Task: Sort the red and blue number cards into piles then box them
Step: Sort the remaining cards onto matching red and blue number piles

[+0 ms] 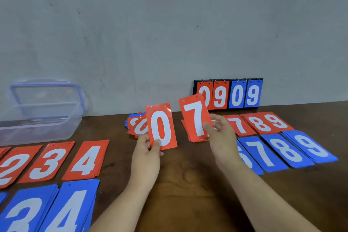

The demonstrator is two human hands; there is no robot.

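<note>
My left hand (146, 153) pinches a red 0 card (161, 126) by its lower edge and holds it upright above the table. My right hand (220, 135) grips a red 7 card (195, 117), tilted, over a small red stack (195, 138). Behind the 0 card lies a mixed heap of red and blue cards (136, 123). Red piles 2 (11, 167), 3 (48, 162), 4 (86, 159) and blue piles 3 (24, 213), 4 (69, 209) lie on the left. Red 7, 8, 9 (263, 122) and blue 7, 8, 9 (286, 149) lie on the right.
A clear plastic box (37, 126) with its lid leaning against the wall stands at the back left. A black flip scoreboard (228, 93) reading 09 09 leans on the grey wall. The brown wooden table (188, 184) shows bare wood between my forearms.
</note>
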